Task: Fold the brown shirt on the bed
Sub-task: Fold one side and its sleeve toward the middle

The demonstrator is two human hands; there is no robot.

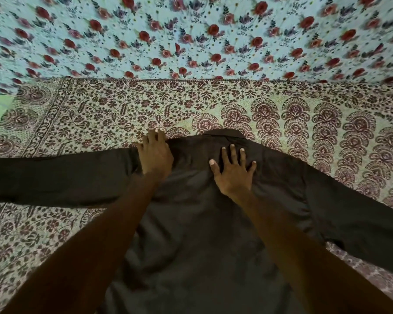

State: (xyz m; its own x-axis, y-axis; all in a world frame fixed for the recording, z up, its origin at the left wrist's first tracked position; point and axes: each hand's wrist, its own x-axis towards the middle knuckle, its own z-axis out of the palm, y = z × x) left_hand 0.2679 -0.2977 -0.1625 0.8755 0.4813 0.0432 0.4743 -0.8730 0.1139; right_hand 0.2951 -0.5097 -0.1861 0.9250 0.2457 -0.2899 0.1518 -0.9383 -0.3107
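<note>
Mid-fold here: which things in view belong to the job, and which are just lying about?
Job:
brown shirt, spread flat
left hand on its shoulder
right hand flat below the collar

Lying about:
maroon-patterned bedspread under the shirt
rose-print sheet beyond it

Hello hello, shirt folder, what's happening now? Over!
Left hand flat on brown shirt shoulder, right hand spread flat below collar. Shirt laid out, sleeves out sideways, not folded yet. Nothing else on it.

Dark brown shirt point(191, 223) spread flat on patterned bed point(100, 114), collar farthest, sleeves outstretched
</note>
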